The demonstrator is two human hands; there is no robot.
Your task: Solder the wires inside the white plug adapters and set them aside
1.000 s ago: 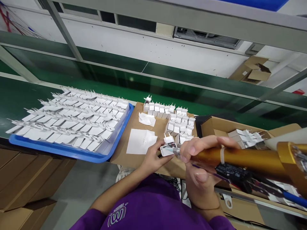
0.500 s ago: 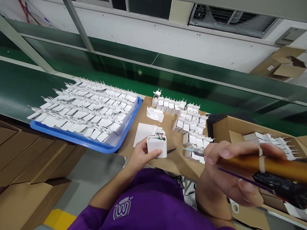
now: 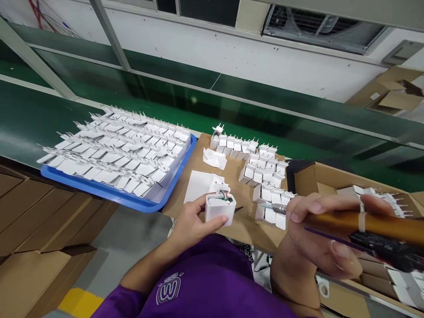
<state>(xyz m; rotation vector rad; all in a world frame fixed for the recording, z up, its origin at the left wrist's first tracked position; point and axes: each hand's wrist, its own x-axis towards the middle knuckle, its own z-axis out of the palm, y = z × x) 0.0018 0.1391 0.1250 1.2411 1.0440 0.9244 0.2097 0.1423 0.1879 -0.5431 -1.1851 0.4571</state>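
My left hand grips a white power adapter case, thumb on its front face. The case's top is open: coloured wires and a bit of green circuit board show inside, and its plug cap leans back behind the opening. In my right hand is an amber dispensing syringe with a metal neck, a pale thin tip and a black switch strapped along it. The tip points left, apart from the held case and in front of the nearest standing adapters. Behind the case lies a dark pointed tool, partly hidden.
A blue tray packed with white adapters stands on the left. More adapters stand in rows on the brown cardboard, beside a crumpled white tissue and a white sheet. To the right is a carton holding adapters.
My left hand has brought the adapter case slightly right and lower, tilting it so more of its opening shows. The syringe has shifted a little to the right.
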